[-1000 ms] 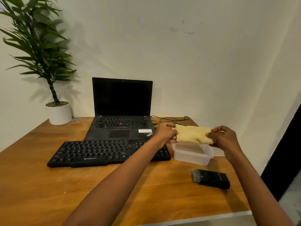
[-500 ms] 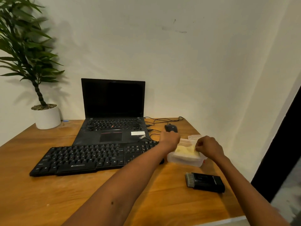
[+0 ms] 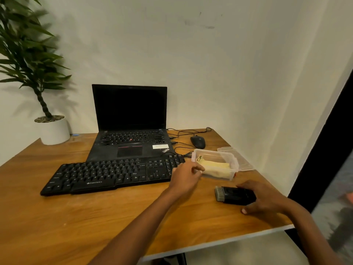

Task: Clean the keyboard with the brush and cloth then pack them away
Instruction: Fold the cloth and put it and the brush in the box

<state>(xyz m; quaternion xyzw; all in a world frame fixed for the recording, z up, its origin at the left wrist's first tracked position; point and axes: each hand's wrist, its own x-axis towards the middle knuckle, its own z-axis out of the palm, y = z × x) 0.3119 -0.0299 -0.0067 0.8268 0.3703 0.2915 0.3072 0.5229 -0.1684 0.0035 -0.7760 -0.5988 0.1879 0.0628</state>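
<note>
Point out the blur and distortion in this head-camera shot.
Head view: the plant leaves at left smear with motion blur; the keyboard lettering stays legible; the area past the table at right is streaked; the wall corner leans, likely wide-angle distortion; light is warm and soft.

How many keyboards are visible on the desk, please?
2. The separate black keyboard lies at the front; the laptop's built-in keyboard is directly behind it. None seems to be hidden.

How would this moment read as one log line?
cloth: inside box | lid: off, beside box | left hand: empty, by box | right hand: on brush, grip unclear
</note>
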